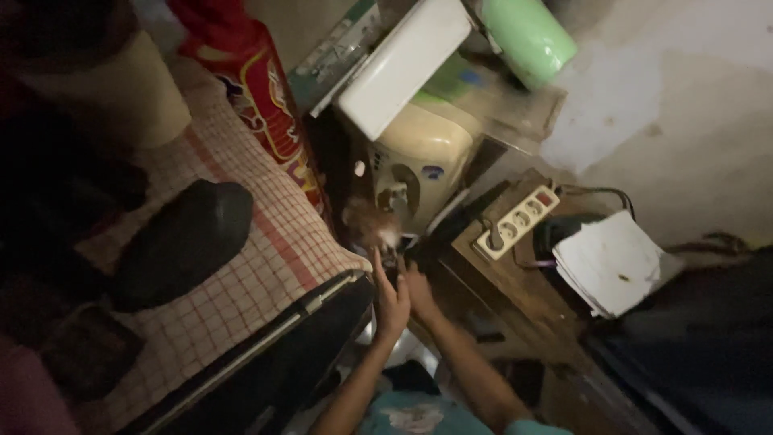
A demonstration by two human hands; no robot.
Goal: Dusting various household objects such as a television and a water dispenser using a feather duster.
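The room is dim. My left hand [390, 300] and my right hand [419, 292] meet low in the middle, just below a cream-coloured appliance [424, 151]. Between them is a small dark object [392, 266]. My left hand's fingers wrap its left side, with one finger pointing up. My right hand presses against it from the right, but its grip is too dark to make out. A blurred brownish patch [369, 223] lies just above the hands.
A checked cloth [266, 242] covers a surface at left with a rounded black thing [183, 242] on it. A white power strip [519, 219] and a stack of white papers [609, 262] lie on a wooden table [515, 294]. Above are a white box [403, 63], a green roll [527, 36] and red patterned fabric [262, 93].
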